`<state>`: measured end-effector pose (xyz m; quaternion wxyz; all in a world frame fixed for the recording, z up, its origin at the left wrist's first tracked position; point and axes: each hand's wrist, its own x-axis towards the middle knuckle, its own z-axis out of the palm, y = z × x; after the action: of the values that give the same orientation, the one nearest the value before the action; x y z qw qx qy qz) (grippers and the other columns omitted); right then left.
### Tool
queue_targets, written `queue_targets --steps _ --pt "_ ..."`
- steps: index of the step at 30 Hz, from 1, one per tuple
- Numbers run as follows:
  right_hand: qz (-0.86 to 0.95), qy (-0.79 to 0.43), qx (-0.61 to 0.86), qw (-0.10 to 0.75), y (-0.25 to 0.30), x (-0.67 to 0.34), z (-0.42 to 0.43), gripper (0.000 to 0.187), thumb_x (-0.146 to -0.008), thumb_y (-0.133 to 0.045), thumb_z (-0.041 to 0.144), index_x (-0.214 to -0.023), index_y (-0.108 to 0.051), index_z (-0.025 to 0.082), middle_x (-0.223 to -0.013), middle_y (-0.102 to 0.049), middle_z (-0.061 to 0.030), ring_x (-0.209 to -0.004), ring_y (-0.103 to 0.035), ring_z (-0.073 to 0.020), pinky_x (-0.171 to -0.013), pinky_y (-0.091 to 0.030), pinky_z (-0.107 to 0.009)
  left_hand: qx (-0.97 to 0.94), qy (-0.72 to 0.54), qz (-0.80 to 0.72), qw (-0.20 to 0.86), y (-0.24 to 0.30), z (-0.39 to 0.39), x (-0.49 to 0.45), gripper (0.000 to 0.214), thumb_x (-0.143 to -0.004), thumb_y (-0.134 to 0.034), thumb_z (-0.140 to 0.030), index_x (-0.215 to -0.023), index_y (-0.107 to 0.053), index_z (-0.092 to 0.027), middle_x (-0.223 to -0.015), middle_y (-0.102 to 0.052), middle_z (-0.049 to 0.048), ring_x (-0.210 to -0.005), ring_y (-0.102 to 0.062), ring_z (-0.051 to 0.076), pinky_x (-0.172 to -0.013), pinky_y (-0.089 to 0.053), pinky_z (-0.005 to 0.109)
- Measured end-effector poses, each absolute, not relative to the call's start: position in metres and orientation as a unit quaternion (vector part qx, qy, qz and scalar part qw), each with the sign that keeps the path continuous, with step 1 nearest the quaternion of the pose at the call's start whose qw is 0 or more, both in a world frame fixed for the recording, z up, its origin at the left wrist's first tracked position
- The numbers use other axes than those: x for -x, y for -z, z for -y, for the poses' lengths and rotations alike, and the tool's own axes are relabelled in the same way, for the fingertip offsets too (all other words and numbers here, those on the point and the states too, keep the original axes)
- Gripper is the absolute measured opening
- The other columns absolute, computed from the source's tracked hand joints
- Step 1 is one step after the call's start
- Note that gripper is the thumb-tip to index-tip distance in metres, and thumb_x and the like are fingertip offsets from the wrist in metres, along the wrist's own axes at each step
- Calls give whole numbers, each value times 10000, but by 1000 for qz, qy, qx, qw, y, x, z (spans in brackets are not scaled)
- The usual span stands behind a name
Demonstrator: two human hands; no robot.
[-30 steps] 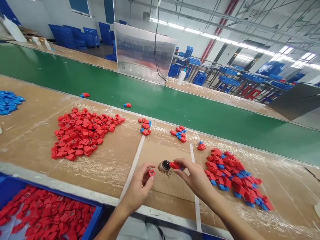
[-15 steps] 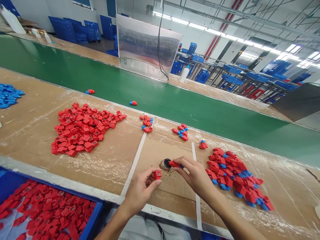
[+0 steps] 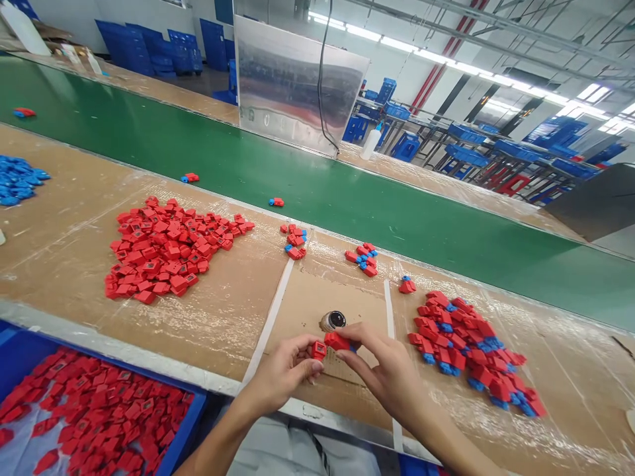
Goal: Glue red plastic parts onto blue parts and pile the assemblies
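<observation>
Between thumb and fingers, my left hand (image 3: 286, 371) holds a small red plastic piece (image 3: 318, 350) with a square opening facing up. My right hand (image 3: 380, 357) pinches a red-and-blue plastic part (image 3: 336, 341), its red end pointing at the left hand's piece. The two parts are very close; I cannot tell whether they touch. Just beyond them stands a small round jar (image 3: 333, 320) with dark contents, on a cardboard sheet (image 3: 307, 301) with dark specks.
A heap of red pieces (image 3: 169, 248) lies left, a pile of red-and-blue parts (image 3: 469, 347) right. A blue bin (image 3: 196, 416) of red pieces stands front left. Behind runs a green conveyor belt (image 3: 421, 228) carrying several parts. Blue pieces (image 3: 20, 180) lie far left.
My right hand has drawn its red-and-blue part back from the jar towards the piece in my left hand. Parts on the belt have shifted right, and another has appeared at far left.
</observation>
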<state>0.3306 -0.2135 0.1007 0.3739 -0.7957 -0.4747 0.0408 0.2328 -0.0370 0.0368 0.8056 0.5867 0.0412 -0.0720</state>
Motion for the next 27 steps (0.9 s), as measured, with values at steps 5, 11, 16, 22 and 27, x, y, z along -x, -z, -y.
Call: queue_targets --steps 5,11,16,22,27 --pt "475 -60 791 381 -89 -323 213 134 -958 -571 218 -1091 -590 227 -992 -672 -48 -894 -648 -190 -780 -514 -281 -603 76 -35 794 -43 36 -230 261 -885 -582 -250 -1123 -643 -163 -782 -566 -4 -694 -505 112 -675 -435 247" --pt "480 -66 785 385 -84 -322 212 106 -968 -558 231 -1064 -599 216 -957 -654 -57 -854 -639 -189 -742 -514 -287 -609 75 -21 789 -45 36 -230 204 -886 -565 -265 -1033 -648 -150 -787 -563 0 -680 -499 113 -658 -421 245" --pt "507 -83 772 375 -83 -319 211 127 -991 -495 190 -1031 -612 216 -1004 -632 -68 -918 -625 -186 -784 -509 -281 -609 102 -25 786 -45 35 -229 209 -874 -546 -243 -1038 -631 -144 -759 -548 -11 -636 -479 103 -609 -416 230" --pt "532 -61 788 305 -81 -312 209 214 -1018 -408 210 -1011 -621 187 -893 -605 -78 -774 -600 -184 -657 -501 -280 -626 146 -27 765 -42 29 -226 126 -840 -501 -172 -917 -598 -151 -706 -499 -29 -605 -463 97 -555 -391 211" --pt "540 -40 784 303 -78 -306 206 207 -1021 -393 205 -1043 -598 190 -961 -643 -91 -842 -622 -206 -708 -516 -305 -633 146 -26 759 -44 33 -227 134 -858 -518 -213 -924 -612 -145 -714 -509 -23 -603 -457 90 -547 -377 205"
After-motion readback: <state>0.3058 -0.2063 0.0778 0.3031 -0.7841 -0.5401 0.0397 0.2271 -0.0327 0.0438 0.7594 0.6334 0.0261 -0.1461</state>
